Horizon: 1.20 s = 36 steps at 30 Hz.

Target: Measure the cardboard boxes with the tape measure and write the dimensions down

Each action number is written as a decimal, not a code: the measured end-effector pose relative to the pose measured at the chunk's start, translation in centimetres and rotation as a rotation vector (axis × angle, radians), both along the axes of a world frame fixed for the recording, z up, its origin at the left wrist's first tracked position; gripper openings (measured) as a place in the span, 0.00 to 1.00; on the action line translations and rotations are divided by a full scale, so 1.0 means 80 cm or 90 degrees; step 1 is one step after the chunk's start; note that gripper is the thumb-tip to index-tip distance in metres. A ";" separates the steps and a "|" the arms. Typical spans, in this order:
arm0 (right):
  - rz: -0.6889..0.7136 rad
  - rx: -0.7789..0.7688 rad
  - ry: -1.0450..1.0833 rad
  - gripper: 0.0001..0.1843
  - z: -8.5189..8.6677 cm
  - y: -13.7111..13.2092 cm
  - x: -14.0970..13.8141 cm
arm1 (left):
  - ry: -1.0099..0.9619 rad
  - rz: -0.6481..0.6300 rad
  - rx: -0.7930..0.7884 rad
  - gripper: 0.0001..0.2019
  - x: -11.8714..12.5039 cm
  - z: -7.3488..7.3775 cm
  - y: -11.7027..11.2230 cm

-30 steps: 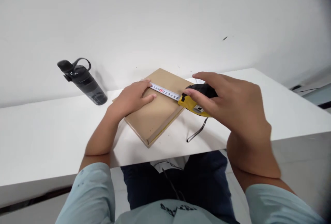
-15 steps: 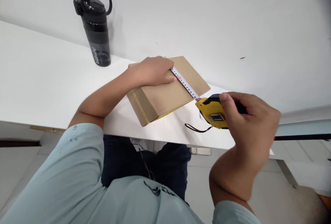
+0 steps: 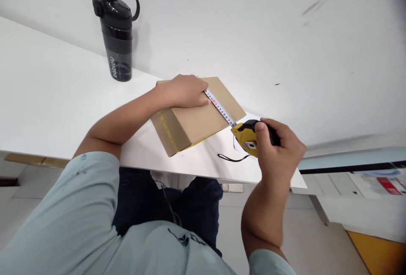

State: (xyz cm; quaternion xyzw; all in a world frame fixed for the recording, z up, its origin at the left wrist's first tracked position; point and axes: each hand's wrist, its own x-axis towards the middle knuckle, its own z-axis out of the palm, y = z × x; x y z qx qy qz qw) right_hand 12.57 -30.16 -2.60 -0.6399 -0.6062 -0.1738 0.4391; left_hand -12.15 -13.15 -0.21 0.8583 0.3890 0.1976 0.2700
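A brown cardboard box (image 3: pixel 203 125) with a yellow strip along its side lies at an angle on the white table. My left hand (image 3: pixel 187 92) rests over its top, thumb on the cardboard and fingers bent over towards the far edge, gripping it. From beneath those fingers the numbered blade (image 3: pixel 221 109) of a tape measure runs across the box top; its end is hidden. My right hand (image 3: pixel 279 144) is closed around the yellow and black tape measure case (image 3: pixel 245 135), held just off the box's right edge. A black wrist cord (image 3: pixel 233 158) hangs from the case.
A dark drink bottle (image 3: pixel 117 40) stands on the white table (image 3: pixel 63 97) left of the box, near the white wall (image 3: pixel 222 21). The table's front edge runs above my lap. Beyond the table's right end is a pale unit (image 3: pixel 342 186) with a clear-looking container on it.
The view has turned slightly right, so the hands and box appear a little further left. Both hands keep their holds, and about the same length of blade shows.
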 end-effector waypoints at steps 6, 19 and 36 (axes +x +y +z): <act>-0.001 -0.034 0.102 0.26 0.012 0.021 -0.007 | 0.158 -0.007 0.101 0.25 -0.001 0.007 -0.002; 0.068 -0.066 0.021 0.30 0.001 0.006 -0.005 | 0.173 -0.021 0.130 0.31 -0.002 0.006 0.001; 0.062 0.172 0.113 0.23 -0.096 0.015 -0.035 | 0.234 0.116 0.080 0.49 -0.009 0.017 -0.001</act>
